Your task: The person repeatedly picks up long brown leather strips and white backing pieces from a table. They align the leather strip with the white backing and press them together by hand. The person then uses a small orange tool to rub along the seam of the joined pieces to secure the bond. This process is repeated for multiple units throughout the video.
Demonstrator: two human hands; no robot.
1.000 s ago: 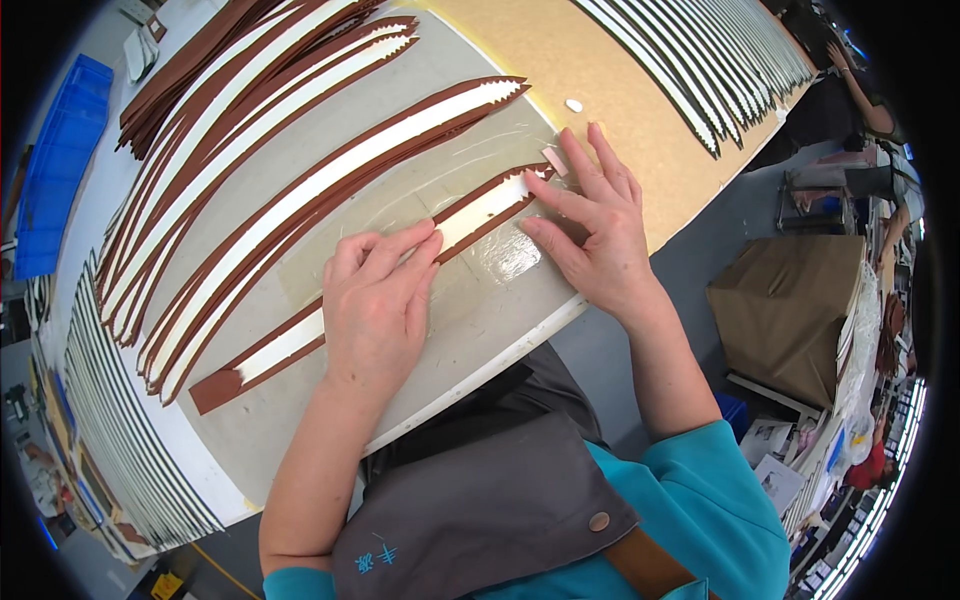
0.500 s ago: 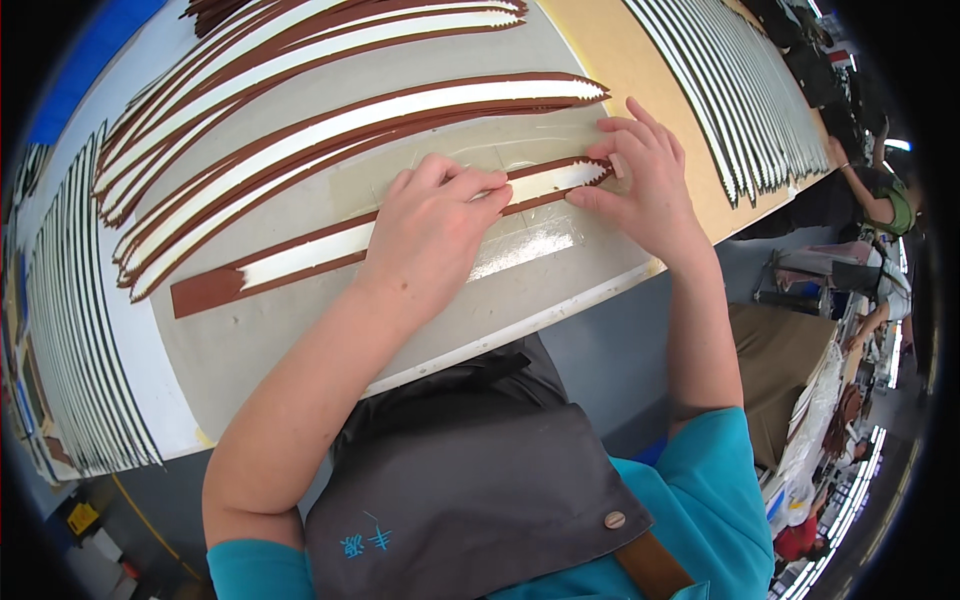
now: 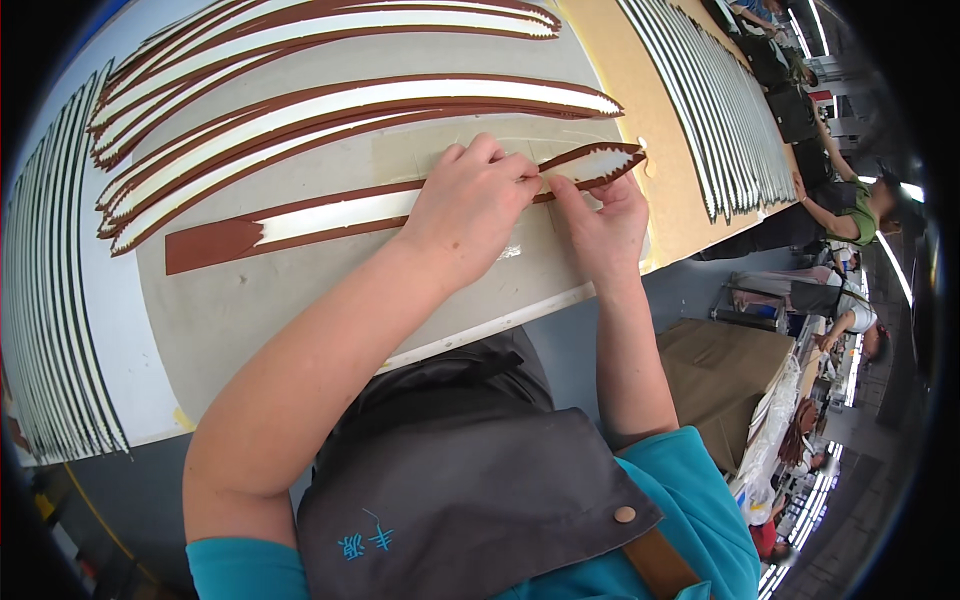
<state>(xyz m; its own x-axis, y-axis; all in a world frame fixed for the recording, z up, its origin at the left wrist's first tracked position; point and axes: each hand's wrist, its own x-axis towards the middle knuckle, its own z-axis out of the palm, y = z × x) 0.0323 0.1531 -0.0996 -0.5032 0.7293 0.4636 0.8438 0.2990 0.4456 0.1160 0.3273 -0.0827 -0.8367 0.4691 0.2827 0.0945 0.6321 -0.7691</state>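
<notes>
A long brown leather-like strap with a white middle lies in front of me. Its left end is square, and its right end tapers to a tip with notched inner edges. My left hand rests over the strap, thumb and fingers pinched together on its upper part. Close beside it, my right hand has its thumb at the strap's lower edge and its fingers under the tapered end, which stands slightly raised off the table. The strap between the fingertips is partly hidden by them.
Beyond lie more brown-and-white straps in overlapping bundles. Black-and-white strips are lined up at the right, with similar strips at the left. The table's front edge runs before me. Co-workers and a brown-covered stack are to the right.
My right hand has left the strap's tip and come nearer my left hand, its fingers now under the tapered end. That end has risen and bowed. The whole view has shifted a little.
</notes>
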